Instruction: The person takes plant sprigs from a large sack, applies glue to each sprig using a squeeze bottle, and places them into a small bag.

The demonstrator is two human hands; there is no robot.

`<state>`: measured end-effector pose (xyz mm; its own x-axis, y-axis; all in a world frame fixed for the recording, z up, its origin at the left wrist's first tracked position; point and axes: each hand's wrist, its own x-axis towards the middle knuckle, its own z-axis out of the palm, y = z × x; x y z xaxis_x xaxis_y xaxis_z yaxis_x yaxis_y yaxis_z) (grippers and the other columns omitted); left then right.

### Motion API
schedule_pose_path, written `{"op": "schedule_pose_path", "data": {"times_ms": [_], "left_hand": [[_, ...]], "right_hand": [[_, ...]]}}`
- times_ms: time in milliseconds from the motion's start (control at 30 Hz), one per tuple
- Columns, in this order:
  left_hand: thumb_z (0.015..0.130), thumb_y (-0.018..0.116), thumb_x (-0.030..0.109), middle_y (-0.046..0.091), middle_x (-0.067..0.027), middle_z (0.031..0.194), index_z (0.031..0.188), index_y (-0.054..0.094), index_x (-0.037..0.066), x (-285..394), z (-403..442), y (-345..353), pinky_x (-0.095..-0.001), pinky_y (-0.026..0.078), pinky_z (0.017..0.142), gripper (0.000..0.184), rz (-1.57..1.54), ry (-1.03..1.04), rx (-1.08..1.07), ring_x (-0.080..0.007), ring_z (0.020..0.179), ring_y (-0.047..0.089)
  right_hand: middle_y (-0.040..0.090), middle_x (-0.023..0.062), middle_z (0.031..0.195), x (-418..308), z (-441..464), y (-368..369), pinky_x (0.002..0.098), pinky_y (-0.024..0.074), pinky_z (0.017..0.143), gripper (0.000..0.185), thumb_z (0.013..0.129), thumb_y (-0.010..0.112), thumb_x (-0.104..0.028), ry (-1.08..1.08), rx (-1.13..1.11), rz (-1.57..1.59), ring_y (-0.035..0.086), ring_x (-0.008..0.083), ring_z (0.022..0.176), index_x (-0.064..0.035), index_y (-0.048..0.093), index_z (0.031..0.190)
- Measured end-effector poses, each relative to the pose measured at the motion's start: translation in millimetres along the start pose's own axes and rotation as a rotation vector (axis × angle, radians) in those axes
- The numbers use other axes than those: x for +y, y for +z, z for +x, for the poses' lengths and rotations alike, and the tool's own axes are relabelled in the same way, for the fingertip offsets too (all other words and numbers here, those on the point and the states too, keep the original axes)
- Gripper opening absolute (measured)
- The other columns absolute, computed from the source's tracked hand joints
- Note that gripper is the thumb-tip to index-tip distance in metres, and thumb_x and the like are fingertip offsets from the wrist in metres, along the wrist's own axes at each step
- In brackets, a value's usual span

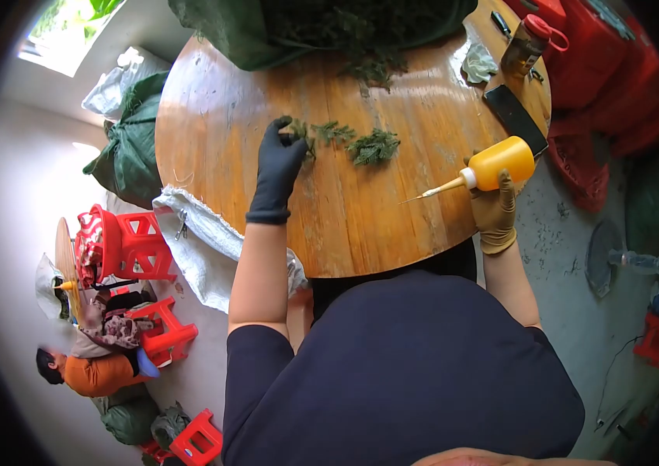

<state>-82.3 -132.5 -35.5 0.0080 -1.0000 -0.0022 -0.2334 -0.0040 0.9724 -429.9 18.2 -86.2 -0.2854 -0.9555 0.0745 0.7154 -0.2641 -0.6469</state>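
Note:
On the left side of the round wooden table [228, 140], my left hand [279, 167] wears a dark glove, its fingers pinched at a small green sprig [305, 140]. Just right of it lie a small sprig [334, 133] and a bushier green sprig [374, 147]. My right hand [498, 210], in a tan glove, is wrapped round a yellow squeeze bottle [502, 163] near the right edge. The bottle is tilted on its side, its thin nozzle pointing left over the wood.
A green sack of foliage [337, 31] covers the table's far edge. At the right are a black phone [515, 118] and a red-lidded bottle [525, 48]. A white sack [205, 248] hangs at the near left edge. A person in orange [100, 374] sits left, near red stools [165, 330].

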Motion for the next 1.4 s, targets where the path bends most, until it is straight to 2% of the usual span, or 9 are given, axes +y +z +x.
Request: {"op": "schedule_pose_path", "data": {"times_ms": [167, 233, 300, 400, 533, 800, 900, 1200, 1400], "left_hand": [[0.089, 0.062, -0.005, 0.067, -0.0074, 0.109, 0.129, 0.056, -0.002, -18, -106, 6, -0.0259, 0.052, 0.083, 0.041, -0.284, 0.089, 0.033, -0.0131, 0.094, 0.065], [0.088, 0.07, 0.0, 0.067, -0.0082, 0.11, 0.126, 0.059, -0.002, -22, -137, 2, -0.0275, 0.053, 0.083, 0.039, -0.048, -0.06, 0.021, -0.0144, 0.098, 0.065], [0.081, 0.078, 0.009, 0.063, -0.0117, 0.108, 0.127, 0.059, 0.0, -27, -149, -3, -0.0357, 0.049, 0.093, 0.051, 0.355, 0.049, 0.091, -0.0238, 0.101, 0.062], [0.075, 0.082, 0.012, 0.057, -0.0161, 0.117, 0.134, 0.055, 0.004, -13, -159, -7, -0.0405, 0.046, 0.098, 0.065, 0.531, 0.182, 0.251, -0.0303, 0.11, 0.056], [0.074, 0.082, 0.011, 0.052, -0.0172, 0.127, 0.139, 0.05, 0.008, -5, -153, -21, -0.0405, 0.044, 0.1, 0.072, 0.612, 0.196, 0.177, -0.0304, 0.117, 0.052], [0.079, 0.077, 0.011, 0.066, -0.0114, 0.102, 0.116, 0.068, 0.008, -8, -141, -3, -0.0428, 0.046, 0.096, 0.039, 0.442, 0.253, -0.113, -0.0329, 0.104, 0.059], [0.077, 0.079, 0.007, 0.065, -0.0111, 0.106, 0.118, 0.068, 0.006, 5, -148, 11, -0.0394, 0.047, 0.098, 0.042, 0.501, 0.275, -0.331, -0.0296, 0.108, 0.06], [0.074, 0.082, 0.007, 0.064, -0.0109, 0.11, 0.113, 0.07, 0.007, 5, -150, 5, -0.0391, 0.047, 0.095, 0.041, 0.43, 0.394, -0.164, -0.0303, 0.107, 0.058], [0.073, 0.082, 0.003, 0.065, -0.0073, 0.097, 0.098, 0.073, 0.009, -5, -147, 3, -0.0368, 0.05, 0.084, 0.028, 0.456, 0.411, -0.203, -0.0275, 0.096, 0.061]], "right_hand": [[0.063, 0.0104, 0.118, -2, 3, 11, 0.0409, 0.0548, 0.096, 0.048, 0.091, 0.074, -0.028, -0.007, 0.01, 0.025, 0.064, 0.0255, 0.11, -0.0089, 0.054, 0.129], [0.063, 0.0103, 0.117, -1, 2, 10, 0.0406, 0.0553, 0.096, 0.048, 0.09, 0.074, -0.029, 0.003, 0.024, 0.019, 0.064, 0.0258, 0.112, -0.0084, 0.054, 0.129], [0.064, 0.0098, 0.117, -3, 2, 14, 0.0401, 0.0556, 0.096, 0.047, 0.091, 0.074, -0.029, -0.012, 0.014, 0.007, 0.064, 0.0255, 0.111, -0.0089, 0.055, 0.128], [0.065, 0.0094, 0.117, -1, 3, 8, 0.04, 0.0554, 0.096, 0.047, 0.091, 0.074, -0.03, -0.015, 0.0, -0.029, 0.065, 0.025, 0.11, -0.0091, 0.055, 0.128], [0.065, 0.0089, 0.117, -2, 3, 12, 0.0391, 0.0554, 0.096, 0.046, 0.091, 0.073, -0.031, -0.026, -0.023, -0.067, 0.065, 0.0245, 0.11, -0.0096, 0.055, 0.128], [0.065, 0.0093, 0.117, -1, 2, 11, 0.0381, 0.0569, 0.093, 0.046, 0.092, 0.073, -0.031, -0.056, -0.028, -0.089, 0.065, 0.0248, 0.111, -0.0096, 0.054, 0.129], [0.065, 0.0092, 0.117, 0, 1, 8, 0.0378, 0.0572, 0.092, 0.047, 0.092, 0.072, -0.031, -0.053, -0.025, -0.081, 0.065, 0.0249, 0.112, -0.0096, 0.054, 0.13], [0.062, 0.0158, 0.124, 2, 3, 2, 0.0417, 0.0573, 0.095, 0.052, 0.093, 0.071, -0.026, -0.055, -0.045, -0.047, 0.064, 0.0317, 0.114, -0.0089, 0.048, 0.136], [0.064, 0.0097, 0.116, -1, 1, 14, 0.0399, 0.0557, 0.095, 0.047, 0.091, 0.074, -0.031, -0.049, -0.009, -0.113, 0.065, 0.0271, 0.112, -0.01, 0.054, 0.129]]}}
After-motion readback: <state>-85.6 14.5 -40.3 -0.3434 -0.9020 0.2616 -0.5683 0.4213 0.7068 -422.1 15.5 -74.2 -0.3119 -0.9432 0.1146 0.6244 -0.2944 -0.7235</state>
